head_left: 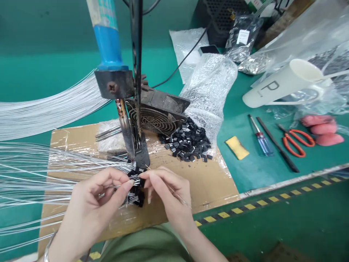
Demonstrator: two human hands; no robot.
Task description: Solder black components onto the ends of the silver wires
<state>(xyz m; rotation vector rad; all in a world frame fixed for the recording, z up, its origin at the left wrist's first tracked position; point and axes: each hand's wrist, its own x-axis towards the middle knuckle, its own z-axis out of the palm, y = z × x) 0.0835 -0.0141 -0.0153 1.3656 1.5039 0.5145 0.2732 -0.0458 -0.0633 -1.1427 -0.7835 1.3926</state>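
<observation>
My left hand (100,202) is closed, with thumb and forefinger pinching the end of a thin white wire. My right hand (170,189) is closed close beside it, a thin strand of solder wire (174,192) running through the fingers. Its forefinger tip meets a small dark piece at the wire end; whether it grips that piece is hidden. Black connectors with wires in them (139,198) lie under the fingertips. Just above stands a soldering iron (127,134) with a blue handle, clamped tip down. White wires (24,178) fan out to the left.
A dark fan (155,116) stands behind the iron, beside a pile of black connectors (189,142). Cardboard (212,185) covers the work area. To the right lie a yellow sponge (237,147), a screwdriver (261,140), red-handled pliers (297,140) and a tipped white cup (283,85).
</observation>
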